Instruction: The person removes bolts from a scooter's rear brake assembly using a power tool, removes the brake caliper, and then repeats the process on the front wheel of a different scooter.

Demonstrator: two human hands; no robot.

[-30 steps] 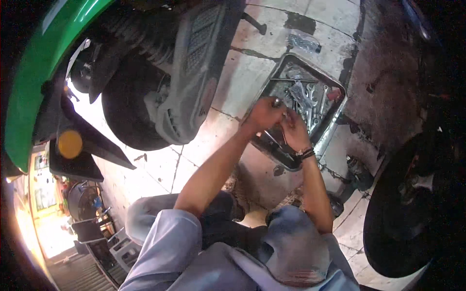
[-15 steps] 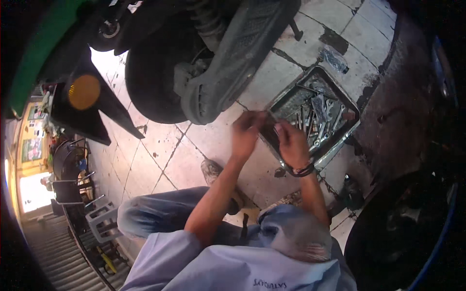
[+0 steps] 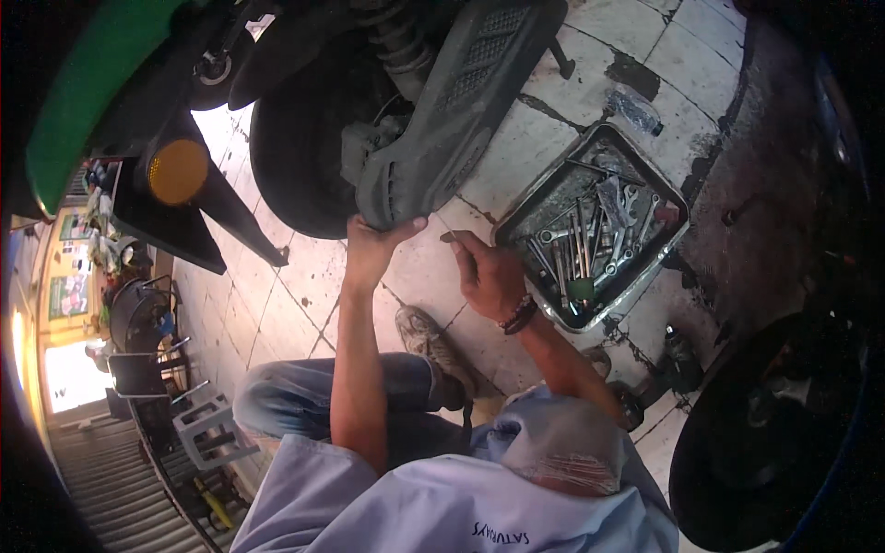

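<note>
The scooter's long dark grey engine cover (image 3: 433, 120) slants down from the top, beside its black rear tyre (image 3: 295, 166). My left hand (image 3: 371, 253) reaches up to the cover's rounded lower end and touches it. Its thumb stretches out to the right, while the other fingertips are partly hidden at the cover. To the right, my right hand (image 3: 493, 276) pinches a small dark piece (image 3: 449, 237) between thumb and forefinger, a short way from the cover. What kind of piece it is, I cannot make out. Past this hand, a metal tray (image 3: 636, 276) holds several spanners (image 3: 627, 217) and sockets.
A clear plastic packet (image 3: 634, 112) lies on the tiles beyond the tray. Under the cover stands a metal stand leg (image 3: 562, 60). At the lower right is a black wheel (image 3: 765, 415), with a dark bottle (image 3: 680, 355) near it. A grey plastic stool (image 3: 212, 429) stands left.
Both hands have moved left, away from the tray's edge, and come apart. The left one now touches the engine cover. The small piece now shows in my right fingers.
</note>
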